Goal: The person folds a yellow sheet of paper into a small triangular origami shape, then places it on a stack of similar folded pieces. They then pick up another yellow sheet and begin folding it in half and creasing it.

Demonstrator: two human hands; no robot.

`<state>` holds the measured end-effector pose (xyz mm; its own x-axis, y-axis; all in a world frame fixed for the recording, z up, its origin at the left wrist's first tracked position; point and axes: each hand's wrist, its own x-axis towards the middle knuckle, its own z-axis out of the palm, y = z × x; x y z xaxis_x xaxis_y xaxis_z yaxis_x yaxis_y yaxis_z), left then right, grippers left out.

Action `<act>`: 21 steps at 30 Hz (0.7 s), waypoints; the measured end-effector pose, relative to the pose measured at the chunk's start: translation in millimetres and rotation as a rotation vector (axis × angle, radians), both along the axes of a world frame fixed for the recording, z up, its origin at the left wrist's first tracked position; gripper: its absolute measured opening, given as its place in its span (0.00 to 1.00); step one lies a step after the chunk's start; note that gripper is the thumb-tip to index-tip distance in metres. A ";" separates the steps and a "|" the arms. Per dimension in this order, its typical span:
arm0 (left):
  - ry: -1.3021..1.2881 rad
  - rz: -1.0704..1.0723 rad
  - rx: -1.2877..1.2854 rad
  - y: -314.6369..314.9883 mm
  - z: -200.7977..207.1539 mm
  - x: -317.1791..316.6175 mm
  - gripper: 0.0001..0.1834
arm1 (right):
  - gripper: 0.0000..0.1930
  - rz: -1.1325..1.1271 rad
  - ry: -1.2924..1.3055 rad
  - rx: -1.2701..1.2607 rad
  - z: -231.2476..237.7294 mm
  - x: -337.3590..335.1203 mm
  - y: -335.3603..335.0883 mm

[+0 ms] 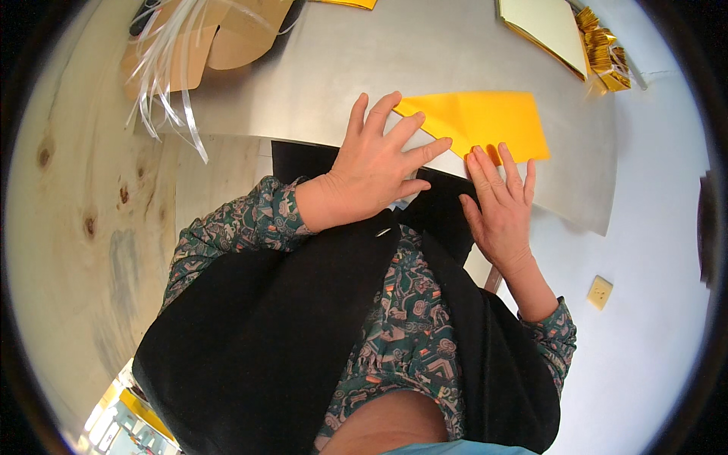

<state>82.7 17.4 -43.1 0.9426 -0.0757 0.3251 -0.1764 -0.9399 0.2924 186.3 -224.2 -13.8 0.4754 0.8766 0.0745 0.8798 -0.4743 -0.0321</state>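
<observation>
A bright yellow folded sheet [497,121], paper or thin cloth, lies near the front edge of the grey metal-topped table [341,68]. Its left side runs at a slant. My left hand [368,167] has its fingers spread, with the fingertips along that slanted edge. On the sheet's near right edge my right hand [500,201] rests with its fingers stretched out, pressing on the yellow surface. Neither hand is wrapped around anything.
Brown card pieces [243,34] and a bunch of white strips [163,76] sit at the far left. A stack of cream sheets [546,30] and shiny gold bundles [604,57] occupy the far right. Another yellow piece [353,3] shows at the top.
</observation>
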 end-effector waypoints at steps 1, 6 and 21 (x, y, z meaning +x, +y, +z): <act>-0.004 0.006 0.003 0.9 -0.9 0.2 0.41 | 0.36 -0.008 -0.001 -0.007 0.1 -0.2 0.2; -0.003 0.004 0.047 11.6 -2.5 -0.4 0.37 | 0.35 -0.004 -0.013 0.010 -2.3 4.3 -3.8; -0.012 -0.044 0.087 56.0 -0.8 -4.8 0.38 | 0.24 0.010 0.007 0.077 14.7 5.8 10.9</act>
<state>77.9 73.4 -43.9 0.9338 -0.1457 0.3266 -0.2213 -0.9529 0.2075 192.1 -213.4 0.9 0.4669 0.8733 0.1390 0.8843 -0.4610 -0.0743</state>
